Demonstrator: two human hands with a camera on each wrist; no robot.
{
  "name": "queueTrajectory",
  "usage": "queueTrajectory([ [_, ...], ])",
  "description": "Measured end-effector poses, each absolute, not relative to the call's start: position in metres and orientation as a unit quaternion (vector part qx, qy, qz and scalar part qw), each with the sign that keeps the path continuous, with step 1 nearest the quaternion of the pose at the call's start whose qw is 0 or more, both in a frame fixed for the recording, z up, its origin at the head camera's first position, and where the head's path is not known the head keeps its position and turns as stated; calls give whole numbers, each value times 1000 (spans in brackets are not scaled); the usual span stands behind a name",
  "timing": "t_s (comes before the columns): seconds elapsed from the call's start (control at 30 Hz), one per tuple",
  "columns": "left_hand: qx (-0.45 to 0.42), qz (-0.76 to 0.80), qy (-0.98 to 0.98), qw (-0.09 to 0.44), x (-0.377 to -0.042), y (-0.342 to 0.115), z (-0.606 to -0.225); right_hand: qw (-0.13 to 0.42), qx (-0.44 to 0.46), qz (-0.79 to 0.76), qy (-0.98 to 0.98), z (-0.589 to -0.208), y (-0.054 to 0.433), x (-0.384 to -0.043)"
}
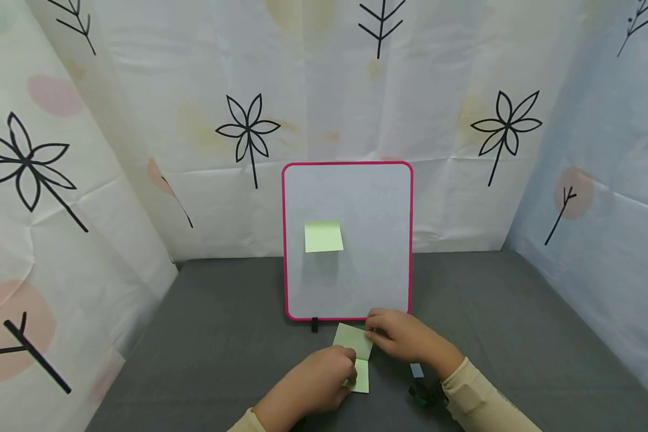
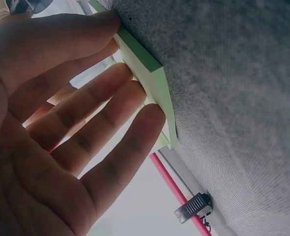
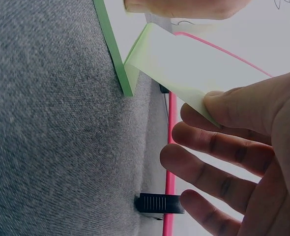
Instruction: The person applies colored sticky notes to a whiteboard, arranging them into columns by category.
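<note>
A pad of pale green sticky notes (image 1: 362,378) lies on the dark grey table before the whiteboard. My left hand (image 1: 324,377) holds the pad in place, its thumb at the pad's edge and its fingertips on top, as the left wrist view shows. My right hand (image 1: 410,337) pinches the free end of the top note (image 3: 184,61) between thumb and index finger. That note is lifted and bent back off the pad, still meeting it along one edge. The right hand's other fingers are spread beside the note.
A whiteboard (image 1: 375,210) with a pink frame stands upright behind the hands, one green sticky note (image 1: 324,236) stuck on its left half. A black clip foot (image 1: 314,324) sits at its lower edge. Patterned cloth walls (image 1: 453,198) enclose the table (image 1: 221,336) at the back and sides.
</note>
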State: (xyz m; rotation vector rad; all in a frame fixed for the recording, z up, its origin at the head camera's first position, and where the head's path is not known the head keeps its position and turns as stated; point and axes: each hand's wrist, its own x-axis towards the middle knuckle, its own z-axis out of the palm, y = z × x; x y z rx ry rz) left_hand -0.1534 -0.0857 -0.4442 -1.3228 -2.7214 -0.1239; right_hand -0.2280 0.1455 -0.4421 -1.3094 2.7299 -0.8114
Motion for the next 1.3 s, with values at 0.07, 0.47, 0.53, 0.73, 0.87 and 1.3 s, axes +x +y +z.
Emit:
queueTrajectory([
  [0.07, -436, -43, -897, 53, -154, -86, -445, 5, -413, -260, 873, -442, 146, -228],
  [0.47, -429, -46, -901, 52, -154, -85, -446, -7, -410, -249, 877, -442, 148, -230],
  [0.53, -430, -48, -900, 54, -153, -85, -446, -12, -412, -249, 877, -441, 149, -230],
  [0.73, -438, -48, -895, 72, -154, -85, -447, -22, -416, -247, 875, -437, 152, -230],
  [0.87, -437, -47, -895, 76, -154, -84, -447, -26, -413, -247, 876, -434, 154, -231],
  [1.3, -429, -54, -901, 42, -155, -81, -445, -100, -412, -269, 865, -417, 171, -235],
])
